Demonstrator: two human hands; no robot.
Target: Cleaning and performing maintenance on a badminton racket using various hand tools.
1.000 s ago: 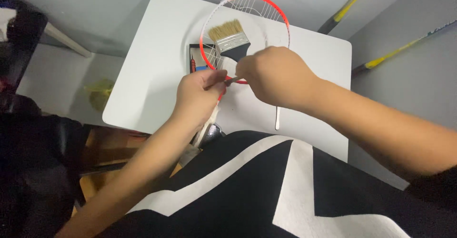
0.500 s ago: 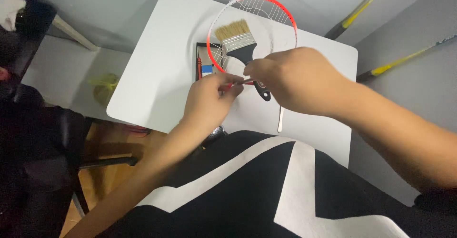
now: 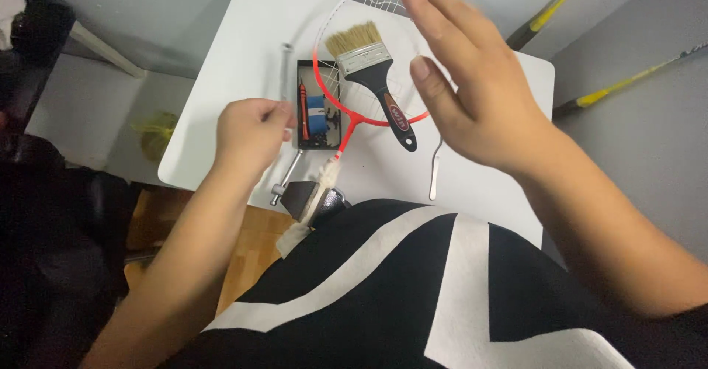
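Left hand (image 3: 247, 129) pinches thin string — red-rimmed racket (image 3: 346, 81).

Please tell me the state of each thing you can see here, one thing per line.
Left hand: closed, fingers pinched beside the small tray.
Right hand: open, raised above the table, holding nothing.
Racket: flat on the white table, handle in the vise.
Paintbrush: lying on the racket strings.
Small tray: open, holding small tools.

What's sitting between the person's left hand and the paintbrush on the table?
In the head view, a small black tray of tools lies between the left hand and the paintbrush, along with the red racket frame.
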